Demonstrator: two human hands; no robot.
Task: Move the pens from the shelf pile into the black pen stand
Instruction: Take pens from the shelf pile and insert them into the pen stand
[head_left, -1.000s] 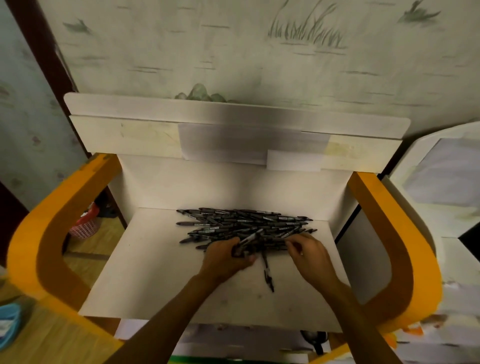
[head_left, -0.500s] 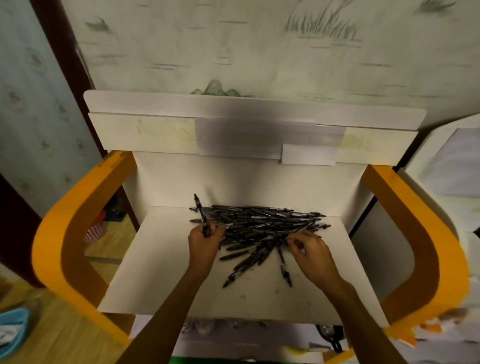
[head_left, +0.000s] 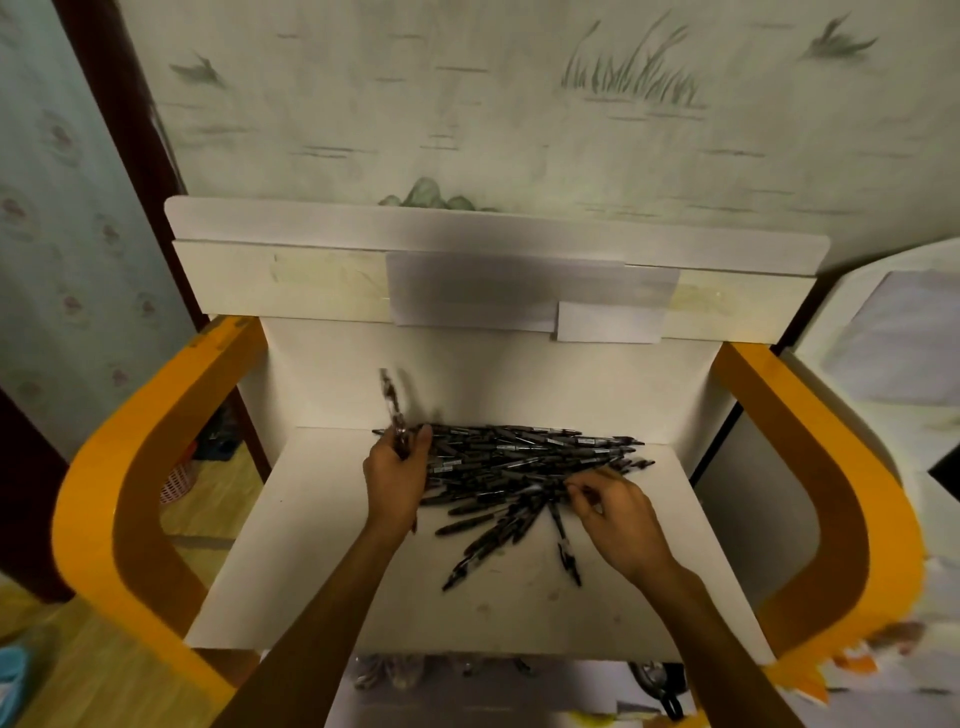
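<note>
the pile of pens (head_left: 524, 457) lies along the back of the white shelf (head_left: 311, 545). your left hand (head_left: 396, 480) has its grip clamped on one upright pen (head_left: 390, 402); your right hand (head_left: 618, 512) pinches a pen at the pile's front edge, between orange side panels (head_left: 852, 519).

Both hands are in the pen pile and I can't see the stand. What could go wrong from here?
1. The left hand holds its pen low on the barrel, most of it sticking up and blurred; it could slip out.
2. The right hand is picking in the tangled pile, and may drag neighbours out.
3. Loose pens point toward the shelf front edge; a nudge might roll them off.
</note>
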